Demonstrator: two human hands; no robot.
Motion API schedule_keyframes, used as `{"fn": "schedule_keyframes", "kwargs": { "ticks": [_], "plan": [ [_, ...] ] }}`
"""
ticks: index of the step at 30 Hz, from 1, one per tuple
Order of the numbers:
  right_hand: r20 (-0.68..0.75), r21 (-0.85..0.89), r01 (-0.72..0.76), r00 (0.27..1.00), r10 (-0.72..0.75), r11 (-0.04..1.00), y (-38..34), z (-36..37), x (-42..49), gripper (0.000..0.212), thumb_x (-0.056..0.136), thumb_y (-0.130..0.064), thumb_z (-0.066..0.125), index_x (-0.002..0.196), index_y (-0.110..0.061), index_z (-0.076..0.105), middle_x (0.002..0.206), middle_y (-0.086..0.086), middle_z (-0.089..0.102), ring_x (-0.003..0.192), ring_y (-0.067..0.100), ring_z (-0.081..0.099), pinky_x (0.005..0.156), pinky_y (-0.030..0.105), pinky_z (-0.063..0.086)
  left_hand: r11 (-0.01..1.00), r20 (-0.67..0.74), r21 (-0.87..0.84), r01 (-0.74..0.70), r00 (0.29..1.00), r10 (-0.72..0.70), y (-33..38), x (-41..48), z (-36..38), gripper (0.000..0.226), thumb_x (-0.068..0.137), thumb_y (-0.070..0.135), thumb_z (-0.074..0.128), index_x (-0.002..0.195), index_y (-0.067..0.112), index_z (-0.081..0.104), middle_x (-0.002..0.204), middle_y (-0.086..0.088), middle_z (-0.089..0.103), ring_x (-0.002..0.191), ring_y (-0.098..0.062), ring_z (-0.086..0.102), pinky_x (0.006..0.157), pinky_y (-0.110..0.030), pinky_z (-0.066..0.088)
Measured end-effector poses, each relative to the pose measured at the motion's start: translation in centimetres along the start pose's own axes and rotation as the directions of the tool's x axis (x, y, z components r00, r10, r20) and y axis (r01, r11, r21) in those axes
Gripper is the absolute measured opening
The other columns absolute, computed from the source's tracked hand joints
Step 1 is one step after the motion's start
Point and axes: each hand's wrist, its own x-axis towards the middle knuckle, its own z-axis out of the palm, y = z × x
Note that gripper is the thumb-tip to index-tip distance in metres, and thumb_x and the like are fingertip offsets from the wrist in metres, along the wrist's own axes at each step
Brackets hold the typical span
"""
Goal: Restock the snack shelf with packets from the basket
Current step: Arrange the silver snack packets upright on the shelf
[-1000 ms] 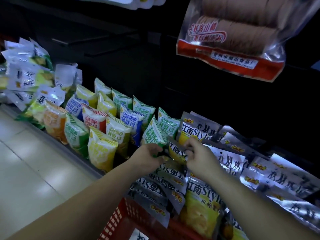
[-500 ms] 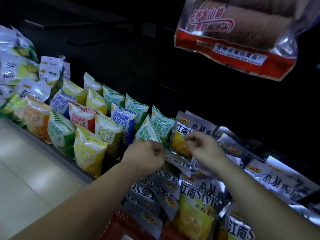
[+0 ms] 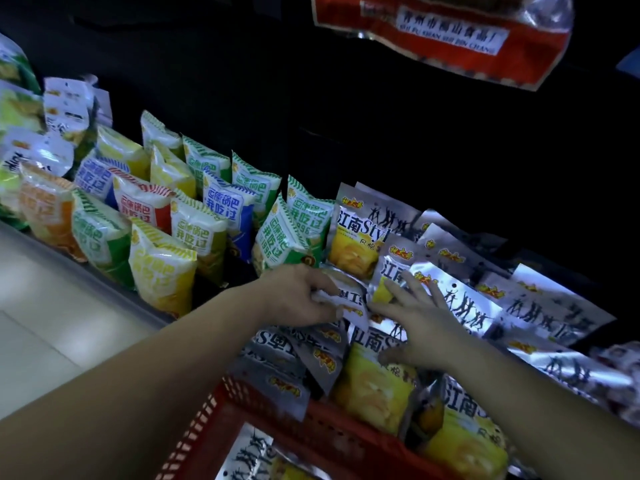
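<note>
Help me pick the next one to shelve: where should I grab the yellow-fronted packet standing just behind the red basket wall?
Pinch the packet by its flat top seam, coming from above. It stands upright, its belly is puffed, other packets crowd both sides, and the basket wall hides its bottom.

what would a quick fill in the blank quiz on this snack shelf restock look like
The mesh plastic basket at the bottom edge is ____.
The crumpled silver foil packet gripped by the left hand lies to the ____ of the right hand.
The puffy striped packet nearest the left forearm is mainly ____.
Missing: red; left; yellow.
</note>
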Motion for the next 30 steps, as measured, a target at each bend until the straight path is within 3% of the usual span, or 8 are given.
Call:
{"fn": "schedule_keyframes", "kwargs": {
  "ticks": [9,13,17,20,22,24,26,30],
  "plan": [
    [0.07,-0.08,-0.001,0.997,0.007,0.997,2.9,0.0,-1.5,0.087,0.084,-0.05,0.079,0.153,-0.05,0.027,0.171,-0.009,-0.016,0.154,0.022,-0.028,0.126,0.057,-0.007,1.0,0.025,-0.005,-0.022,0.999,0.023,0.0,0.4,0.7,0.042,0.093,0.054,0.066,0.131,0.037,0.066,0.151,0.009,0.05,0.136,-0.02,0.05,0.112,-0.041,0.045],
    [0.045,0.026,0.039,0.998,-0.041,0.999,2.3,-1.5,-1.4,0.083,0.084,-0.032,0.079,0.152,-0.047,0.034,0.171,-0.011,-0.008,0.156,0.019,-0.022,0.127,0.055,-0.005,0.999,-0.044,0.023,-0.027,0.999,0.028,-0.3,0.3,0.7,0.044,0.089,0.062,0.064,0.126,0.039,0.068,0.144,0.01,0.056,0.13,-0.018,0.055,0.108,-0.036,0.047],
    [-0.233,0.252,0.006,0.971,0.055,0.968,0.4,-3.5,-0.1,0.054,0.092,-0.026,0.064,0.144,-0.031,0.052,0.159,-0.003,0.036,0.151,0.018,0.021,0.116,0.052,0.034,1.0,-0.119,0.007,-0.02,0.993,0.021,0.0,0.0,0.2,0.039,0.094,0.055,0.063,0.127,0.034,0.068,0.145,0.006,0.057,0.128,-0.019,0.057,0.106,-0.039,0.05],
    [-0.491,0.423,-0.023,0.834,0.25,0.906,-0.7,-4.7,2.4,0.035,0.102,-0.026,0.057,0.137,-0.023,0.059,0.141,-0.001,0.052,0.133,0.024,0.047,0.099,0.046,0.048,0.999,-0.24,-0.032,-0.034,0.97,0.025,0.1,0.0,-0.4,0.034,0.099,0.042,0.062,0.129,0.027,0.068,0.14,0.004,0.062,0.119,-0.02,0.063,0.099,-0.037,0.055],
    [-0.525,0.454,-0.057,0.79,0.318,0.889,-1.1,-5.5,4.5,0.039,0.104,-0.028,0.057,0.142,-0.022,0.055,0.141,0.002,0.053,0.129,0.028,0.051,0.1,0.046,0.048,0.996,-0.309,-0.078,-0.042,0.951,0.015,-0.2,0.3,-0.7,0.028,0.101,0.033,0.058,0.127,0.026,0.067,0.127,0.0,0.068,0.102,-0.025,0.068,0.089,-0.04,0.059],
    [-0.469,0.369,-0.127,0.83,0.302,0.921,-1.1,-6.4,6.7,0.051,0.103,-0.031,0.059,0.151,-0.02,0.046,0.152,0.005,0.047,0.139,0.029,0.044,0.111,0.047,0.041,0.985,-0.364,-0.165,-0.057,0.931,-0.007,-0.7,0.7,-0.7,0.026,0.102,0.029,0.058,0.126,0.028,0.066,0.12,-0.004,0.071,0.102,-0.034,0.071,0.085,-0.05,0.061],
    [-0.399,0.296,-0.196,0.864,0.307,0.935,-1.0,-7.3,8.3,0.062,0.102,-0.036,0.061,0.157,-0.021,0.036,0.158,0.006,0.04,0.147,0.028,0.034,0.118,0.045,0.035,0.975,-0.396,-0.214,-0.053,0.918,-0.037,-1.1,0.9,-0.6,0.028,0.102,0.027,0.058,0.129,0.03,0.065,0.125,-0.003,0.069,0.106,-0.033,0.07,0.087,-0.05,0.061],
    [-0.441,0.259,-0.279,0.818,0.37,0.925,-0.6,-7.8,10.0,0.072,0.097,-0.046,0.066,0.157,-0.024,0.033,0.153,0.007,0.042,0.143,0.03,0.036,0.112,0.045,0.039,0.967,-0.424,-0.245,-0.067,0.905,-0.045,-2.0,1.3,-0.4,0.031,0.101,0.027,0.059,0.132,0.029,0.064,0.137,0.0,0.064,0.109,-0.022,0.068,0.093,-0.041,0.06]
  ]
}}
